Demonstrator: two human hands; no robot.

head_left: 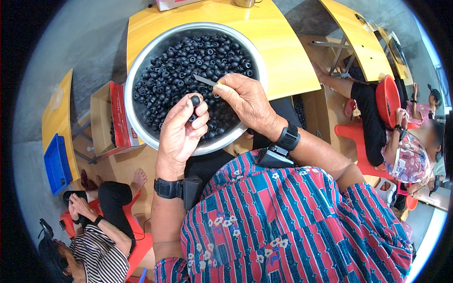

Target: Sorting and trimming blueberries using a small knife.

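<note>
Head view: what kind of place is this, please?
Probably a small workshop for hand piecework. A large metal bowl of small black parts stands on a yellow table, an open carton lies beside it, and other people sit on red plastic stools nearby.

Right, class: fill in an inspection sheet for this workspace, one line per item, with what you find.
Surface: yellow table, bowl resting at its edge.
Job's things: large metal bowl full of small black parts; one black piece in the left hand; thin metal tool in the right hand.
Clutter: open cardboard box, blue crate.
Grippers: both hands closed on items.
Cables: nothing seen.
Surroundings: other people seated on red stools.
</note>
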